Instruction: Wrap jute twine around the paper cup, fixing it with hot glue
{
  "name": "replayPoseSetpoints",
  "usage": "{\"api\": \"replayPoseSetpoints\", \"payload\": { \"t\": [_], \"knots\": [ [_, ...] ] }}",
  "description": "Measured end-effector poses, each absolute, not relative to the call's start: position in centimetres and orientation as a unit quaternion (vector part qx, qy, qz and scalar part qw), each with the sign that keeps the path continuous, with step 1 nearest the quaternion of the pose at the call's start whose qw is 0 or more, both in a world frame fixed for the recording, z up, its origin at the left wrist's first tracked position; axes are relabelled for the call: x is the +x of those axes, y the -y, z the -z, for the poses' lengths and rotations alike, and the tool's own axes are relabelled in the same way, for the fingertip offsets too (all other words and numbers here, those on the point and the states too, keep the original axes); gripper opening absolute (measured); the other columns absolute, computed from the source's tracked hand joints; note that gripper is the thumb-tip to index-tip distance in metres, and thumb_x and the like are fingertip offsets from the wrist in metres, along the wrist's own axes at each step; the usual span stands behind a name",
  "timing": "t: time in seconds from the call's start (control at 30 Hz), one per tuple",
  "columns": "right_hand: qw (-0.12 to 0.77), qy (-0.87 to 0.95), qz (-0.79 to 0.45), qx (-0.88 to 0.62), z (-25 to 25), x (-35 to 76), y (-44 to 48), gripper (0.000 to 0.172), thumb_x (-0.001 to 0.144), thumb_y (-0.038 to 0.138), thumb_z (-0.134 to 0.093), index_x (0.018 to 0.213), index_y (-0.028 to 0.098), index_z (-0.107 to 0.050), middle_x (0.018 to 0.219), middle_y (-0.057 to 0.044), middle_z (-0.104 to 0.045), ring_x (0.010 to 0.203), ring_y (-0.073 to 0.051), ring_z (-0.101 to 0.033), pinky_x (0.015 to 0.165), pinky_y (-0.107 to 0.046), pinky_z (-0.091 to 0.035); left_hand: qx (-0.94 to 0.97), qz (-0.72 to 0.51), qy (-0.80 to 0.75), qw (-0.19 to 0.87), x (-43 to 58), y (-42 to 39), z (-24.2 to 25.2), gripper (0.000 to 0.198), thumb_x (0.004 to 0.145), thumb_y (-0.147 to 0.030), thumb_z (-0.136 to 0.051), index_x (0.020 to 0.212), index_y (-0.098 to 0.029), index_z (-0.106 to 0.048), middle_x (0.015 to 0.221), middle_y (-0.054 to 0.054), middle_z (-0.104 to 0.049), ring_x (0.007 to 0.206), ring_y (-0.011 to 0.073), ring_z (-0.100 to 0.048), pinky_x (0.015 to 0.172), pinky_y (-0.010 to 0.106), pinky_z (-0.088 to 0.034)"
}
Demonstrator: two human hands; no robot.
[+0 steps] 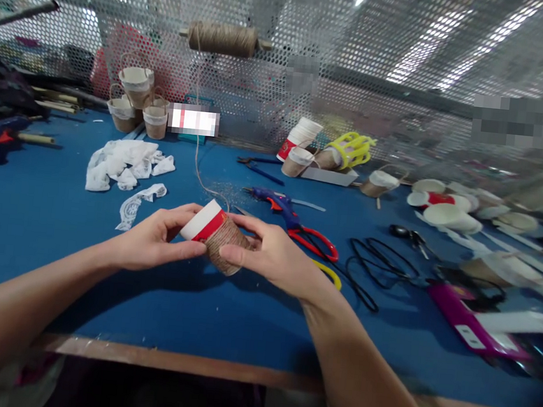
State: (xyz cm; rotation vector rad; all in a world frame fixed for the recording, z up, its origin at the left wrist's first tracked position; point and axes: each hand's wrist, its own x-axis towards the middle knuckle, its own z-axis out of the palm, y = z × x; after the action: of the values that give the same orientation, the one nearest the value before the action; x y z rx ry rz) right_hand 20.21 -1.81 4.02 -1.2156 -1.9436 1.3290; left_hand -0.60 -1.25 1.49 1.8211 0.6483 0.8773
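Note:
A paper cup (226,245), tilted and partly wrapped in brown twine, is held between both hands above the blue table. Its white rim and a red band are bare of twine. My left hand (165,237) grips the cup near the rim, thumb along the side. My right hand (267,251) is closed round the twine-covered end. A strand of twine (197,164) runs from the cup up to a spool (222,39) on the mesh wall. Just beyond the right hand lie a blue glue gun (278,205) and red-handled scissors (316,243).
White lace (124,162) lies at the left, with finished twine-wrapped baskets (139,104) behind it. Pliers (263,168), stacked cups (301,136) and a small basket (380,183) are farther back. On the right are a black cable (376,265), keys (412,238) and a purple box (469,318).

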Motion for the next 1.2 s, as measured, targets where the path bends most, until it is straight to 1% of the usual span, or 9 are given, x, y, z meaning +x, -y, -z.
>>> {"api": "replayPoseSetpoints", "payload": {
  "t": [0.13,0.33,0.47,0.6,0.67,0.77,0.9,1.03,1.2],
  "knots": [
    [0.250,0.731,-0.412,-0.484,-3.9,19.7,2.1,0.065,0.069,0.046,-0.065,0.122,0.014,-0.047,0.115,-0.011,-0.059,0.099,-0.025,-0.059,0.085,-0.041,-0.048,0.722,-0.344,-0.294,0.523,-0.6,1.3,-1.4,0.024,0.076,-0.023,-0.060,0.098,-0.011,-0.058,0.100,0.008,-0.059,0.093,0.0191,-0.055,0.085,0.030,-0.042],
    [0.269,0.767,-0.325,-0.484,-3.5,19.2,2.5,0.064,0.066,0.043,-0.068,0.120,0.014,-0.050,0.120,-0.013,-0.056,0.107,-0.027,-0.054,0.090,-0.044,-0.044,0.690,-0.335,-0.320,0.556,-0.5,1.4,-1.0,0.028,0.076,-0.024,-0.060,0.100,-0.010,-0.059,0.092,0.006,-0.063,0.079,0.0159,-0.057,0.075,0.027,-0.044],
    [0.269,0.791,-0.268,-0.480,-3.5,19.2,2.6,0.065,0.065,0.042,-0.068,0.120,0.012,-0.049,0.122,-0.014,-0.055,0.108,-0.026,-0.053,0.091,-0.043,-0.044,0.688,-0.335,-0.321,0.558,-0.6,1.4,-1.1,0.028,0.076,-0.024,-0.060,0.101,-0.011,-0.059,0.091,0.005,-0.063,0.079,0.0153,-0.056,0.074,0.025,-0.044],
    [0.281,0.816,-0.190,-0.468,-3.4,19.0,2.6,0.065,0.066,0.040,-0.069,0.120,0.012,-0.049,0.120,-0.013,-0.055,0.109,-0.026,-0.053,0.093,-0.044,-0.042,0.696,-0.333,-0.319,0.550,-0.6,1.4,-1.4,0.032,0.076,-0.025,-0.060,0.104,-0.011,-0.058,0.096,0.006,-0.063,0.085,0.0172,-0.057,0.079,0.027,-0.043],
    [0.282,0.829,-0.147,-0.459,-3.2,18.9,2.7,0.064,0.067,0.039,-0.069,0.121,0.013,-0.048,0.122,-0.013,-0.054,0.110,-0.027,-0.051,0.095,-0.045,-0.040,0.695,-0.328,-0.325,0.551,-0.5,1.5,-1.5,0.031,0.075,-0.026,-0.061,0.101,-0.011,-0.058,0.095,0.006,-0.064,0.083,0.0172,-0.057,0.078,0.027,-0.044],
    [0.276,0.846,-0.103,-0.444,-2.7,18.6,3.0,0.062,0.070,0.033,-0.067,0.125,0.015,-0.044,0.126,-0.013,-0.051,0.115,-0.026,-0.047,0.097,-0.046,-0.038,0.683,-0.326,-0.354,0.550,-0.3,1.7,-1.6,0.029,0.073,-0.028,-0.063,0.095,-0.010,-0.058,0.083,0.004,-0.063,0.073,0.0146,-0.056,0.068,0.024,-0.045],
    [0.268,0.868,-0.071,-0.413,-2.1,18.2,3.5,0.063,0.071,0.024,-0.065,0.128,0.012,-0.040,0.129,-0.015,-0.047,0.119,-0.024,-0.043,0.100,-0.042,-0.037,0.661,-0.335,-0.396,0.542,0.0,1.9,-1.8,0.026,0.070,-0.029,-0.065,0.086,-0.010,-0.058,0.072,0.000,-0.059,0.063,0.0105,-0.051,0.059,0.019,-0.042],
    [0.257,0.881,-0.052,-0.393,-1.8,17.9,3.8,0.061,0.073,0.023,-0.063,0.128,0.007,-0.039,0.129,-0.019,-0.046,0.120,-0.026,-0.043,0.099,-0.042,-0.038,0.648,-0.334,-0.410,0.549,0.1,2.0,-2.0,0.022,0.069,-0.028,-0.063,0.081,-0.010,-0.057,0.068,-0.001,-0.056,0.059,0.0089,-0.049,0.056,0.018,-0.041],
    [0.255,0.879,-0.051,-0.400,-1.9,17.8,3.8,0.062,0.073,0.020,-0.063,0.129,0.009,-0.038,0.131,-0.018,-0.044,0.120,-0.025,-0.042,0.099,-0.043,-0.038,0.640,-0.337,-0.415,0.552,0.5,2.1,-2.0,0.021,0.065,-0.023,-0.065,0.080,-0.010,-0.056,0.066,-0.002,-0.056,0.056,0.0080,-0.047,0.053,0.018,-0.041]
  ]
}}
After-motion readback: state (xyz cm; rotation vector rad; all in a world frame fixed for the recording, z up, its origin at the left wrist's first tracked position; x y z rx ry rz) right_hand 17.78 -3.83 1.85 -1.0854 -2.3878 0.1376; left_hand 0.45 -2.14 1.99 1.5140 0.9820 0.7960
